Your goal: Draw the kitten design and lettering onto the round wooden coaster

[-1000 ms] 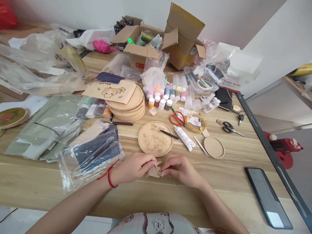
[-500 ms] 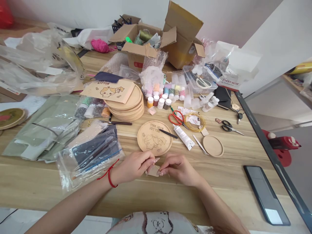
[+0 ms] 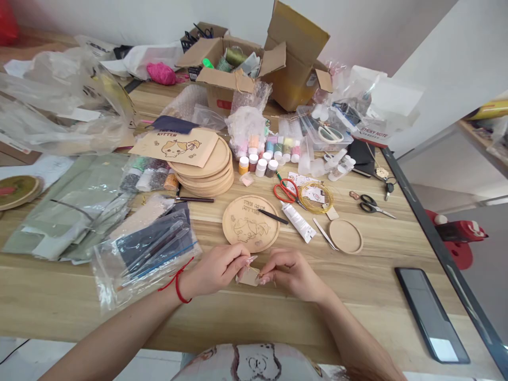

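My left hand [image 3: 222,269], with a red string bracelet at the wrist, is closed in a pinch on the left end of a small beige tag [image 3: 249,277]. My right hand [image 3: 289,272] pinches at the tag's right end; whether it grips the card itself or a thin cord on it is too small to tell. Just beyond both hands lies a round wooden disc [image 3: 242,233] with a kitten outline and lettering. A black pen-like tool [image 3: 273,216] rests across its right side. White tweezers [image 3: 325,234] and a white tube [image 3: 298,222] lie to the right.
A stack of wooden discs [image 3: 208,182] and plastic bags of tools [image 3: 146,264] are on the left. Paint jars [image 3: 261,168], red-handled scissors [image 3: 286,191], a wire coil [image 3: 316,198] and a wooden hoop [image 3: 346,236] lie beyond. A phone [image 3: 432,315] is at right.
My hands stay almost in place at the tag. The tag shows a little more between my fingers, and the whole view has shifted very slightly.
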Tool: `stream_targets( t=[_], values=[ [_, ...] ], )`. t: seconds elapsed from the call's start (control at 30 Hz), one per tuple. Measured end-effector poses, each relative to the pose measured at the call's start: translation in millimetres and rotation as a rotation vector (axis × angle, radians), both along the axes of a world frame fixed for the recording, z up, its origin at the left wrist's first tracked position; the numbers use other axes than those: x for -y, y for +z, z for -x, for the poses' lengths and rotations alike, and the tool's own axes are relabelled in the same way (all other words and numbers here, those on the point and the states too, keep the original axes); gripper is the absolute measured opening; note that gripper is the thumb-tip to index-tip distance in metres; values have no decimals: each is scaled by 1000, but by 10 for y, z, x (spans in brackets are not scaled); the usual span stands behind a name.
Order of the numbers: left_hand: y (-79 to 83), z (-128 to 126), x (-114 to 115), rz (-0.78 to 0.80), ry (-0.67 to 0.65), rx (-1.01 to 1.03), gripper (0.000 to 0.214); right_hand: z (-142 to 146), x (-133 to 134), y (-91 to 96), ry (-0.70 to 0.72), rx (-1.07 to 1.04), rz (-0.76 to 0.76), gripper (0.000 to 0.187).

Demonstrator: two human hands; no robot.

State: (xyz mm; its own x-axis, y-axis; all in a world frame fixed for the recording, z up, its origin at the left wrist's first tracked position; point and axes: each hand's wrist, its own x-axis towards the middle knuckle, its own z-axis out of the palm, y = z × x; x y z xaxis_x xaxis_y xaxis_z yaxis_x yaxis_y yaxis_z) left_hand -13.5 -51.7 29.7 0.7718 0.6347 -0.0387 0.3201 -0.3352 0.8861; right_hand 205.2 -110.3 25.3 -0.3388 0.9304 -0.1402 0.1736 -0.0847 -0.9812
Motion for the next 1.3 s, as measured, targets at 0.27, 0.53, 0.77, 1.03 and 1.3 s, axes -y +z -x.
stream_targets(
  t=[0.27, 0.53, 0.77, 1.03, 1.3],
  values=[
    [-35, -3, 4, 63, 41, 35, 35, 9, 6, -8, -20, 15, -41, 17],
    [-105, 47, -81, 195, 164, 149, 45, 22, -2, -32, -89, 86, -123, 19],
    [-111, -25, -47, 654, 129, 286, 46, 39, 2, -71, -161, 95, -185, 21],
    [-186, -115, 16, 781, 135, 338, 49, 64, 13, -77, -151, 108, -269, 19],
    [-180, -129, 32, 811, 166, 378, 50, 76, 22, -80, -155, 165, -380, 20]
  ],
)
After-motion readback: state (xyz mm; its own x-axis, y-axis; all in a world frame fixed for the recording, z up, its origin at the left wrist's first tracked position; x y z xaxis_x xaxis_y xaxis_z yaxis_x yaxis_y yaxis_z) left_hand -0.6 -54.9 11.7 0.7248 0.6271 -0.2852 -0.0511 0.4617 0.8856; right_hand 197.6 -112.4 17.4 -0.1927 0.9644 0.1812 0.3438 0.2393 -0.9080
